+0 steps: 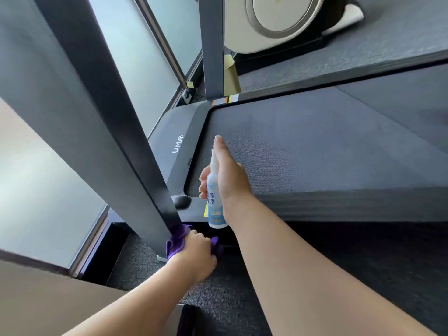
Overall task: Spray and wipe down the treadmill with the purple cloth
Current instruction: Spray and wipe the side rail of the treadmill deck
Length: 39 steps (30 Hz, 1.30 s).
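Observation:
The treadmill's grey running belt (327, 146) fills the right of the view, with a dark motor cover marked UMAY (174, 144) at its front. My left hand (194, 255) grips the purple cloth (175, 241) against the foot of the near dark upright post (116, 132). My right hand (225, 175) holds a small white spray bottle (214, 197) upright over the belt's near front corner, its forefinger stretched over the nozzle. Most of the cloth is hidden under my left hand.
A second upright post (213, 47) rises at the far side of the deck. Frosted windows (135, 44) run along the left. A white round-cased exercise machine (283, 18) stands beyond the treadmill. Grey carpet (218, 294) covers the floor below.

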Tool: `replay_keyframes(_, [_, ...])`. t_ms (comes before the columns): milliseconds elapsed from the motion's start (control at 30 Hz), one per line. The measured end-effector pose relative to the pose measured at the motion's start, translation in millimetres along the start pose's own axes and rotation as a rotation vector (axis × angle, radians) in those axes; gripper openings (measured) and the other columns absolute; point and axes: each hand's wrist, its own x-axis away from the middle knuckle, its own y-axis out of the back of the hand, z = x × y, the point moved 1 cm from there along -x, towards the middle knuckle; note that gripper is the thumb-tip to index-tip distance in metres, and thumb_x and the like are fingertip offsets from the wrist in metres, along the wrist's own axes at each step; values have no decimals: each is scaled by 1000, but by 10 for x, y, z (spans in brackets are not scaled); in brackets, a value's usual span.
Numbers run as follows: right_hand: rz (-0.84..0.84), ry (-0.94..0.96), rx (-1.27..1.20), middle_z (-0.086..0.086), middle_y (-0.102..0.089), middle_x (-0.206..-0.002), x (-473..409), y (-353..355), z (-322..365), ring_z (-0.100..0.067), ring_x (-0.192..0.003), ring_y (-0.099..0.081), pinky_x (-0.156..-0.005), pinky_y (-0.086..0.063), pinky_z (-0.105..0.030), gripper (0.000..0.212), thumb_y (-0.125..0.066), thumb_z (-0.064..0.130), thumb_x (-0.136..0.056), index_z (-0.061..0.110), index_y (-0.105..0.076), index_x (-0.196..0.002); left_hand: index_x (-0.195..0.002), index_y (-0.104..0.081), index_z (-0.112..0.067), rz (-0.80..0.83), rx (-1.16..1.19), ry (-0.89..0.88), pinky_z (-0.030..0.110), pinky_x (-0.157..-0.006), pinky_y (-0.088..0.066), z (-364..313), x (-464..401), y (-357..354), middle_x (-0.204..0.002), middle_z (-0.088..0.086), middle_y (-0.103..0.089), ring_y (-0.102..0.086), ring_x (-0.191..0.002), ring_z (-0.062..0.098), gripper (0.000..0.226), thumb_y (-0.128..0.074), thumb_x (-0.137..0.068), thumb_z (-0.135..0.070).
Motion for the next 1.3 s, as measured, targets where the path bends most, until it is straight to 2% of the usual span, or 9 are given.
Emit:
replay_keyframes(100, [15,43,108,-11,-58,-53,65,104,28,-22,-46,-55,-63,-50,-30,77,-50,77,-93,7,-57,-63,-90,-72,-15,-7,871,201,43,-85,-58,-10,224,140,-90,8,-75,-70,-92,31,32,-64,-75,-42])
replay_keyframes(200, [57,65,204,-10,-57,-54,124,176,65,-21,-49,-55,-60,-49,-28,76,-51,78,-93,6,-58,-68,-108,-73,-2,94,1887,278,55,-95,-55,-42,414,116,-106,26,-74,-71,-97,46,56,-69,-62,-32])
replay_keyframes(367, [130,89,306,-11,-55,-56,127,224,297,-22,-50,-54,-58,-50,-28,73,-56,74,-92,5,-58,-72,-93,-67,-8,185,2546,326,46,-83,-51,-345,826,168,-88,20,-69,-68,-75,36,23,-55,-85,-25])
replay_keyframes(500, [135,111,351,-14,-57,-60,-19,219,555,-23,-48,-55,-58,-51,-29,72,-58,72,-93,7,-56,-63,-91,-76,-9,113,2955,317,50,-92,-50,-535,866,235,-99,21,-74,-74,-83,39,37,-53,-94,-37])
replay_keyframes(567, [131,98,339,-14,-58,-62,-121,207,614,-23,-50,-56,-57,-53,-30,71,-57,72,-93,8,-56,-62,-108,-76,-9,134,3072,248,57,-98,-51,-563,833,300,-115,22,-73,-73,-98,41,43,-60,-91,-45])
replay_keyframes(700, [108,69,422,-14,-58,-61,-391,229,559,-25,-51,-56,-57,-53,-30,71,-56,71,-94,6,-57,-64,-109,-77,-2,108,3145,218,67,-67,-58,-594,744,350,-116,28,-72,-75,-88,46,64,-55,-91,-59])
replay_keyframes(833, [95,58,586,-15,-59,-58,-625,285,432,-25,-49,-55,-64,-52,-32,70,-55,69,-94,6,-57,-62,-118,-75,-1,249,3141,200,69,-76,-57,-677,675,223,-127,29,-67,-71,-101,49,77,-48,-93,-69])
replay_keyframes(967, [96,80,741,-14,-59,-53,-744,405,202,-23,-45,-54,-65,-50,-31,66,-54,64,-93,6,-58,-62,-133,-67,-3,407,3109,182,63,-117,-33,-764,687,-3,-140,25,-60,-58,-129,47,73,-59,-92,-62])
replay_keyframes(1300, [58,19,944,-2,-50,-38,-796,456,-217,-20,-37,-46,-56,-48,-29,51,-52,47,-92,6,-53,-63,-126,-69,-5,442,2959,190,59,-118,-33,-648,632,-296,-141,26,-59,-61,-122,45,51,-62,-87,-38])
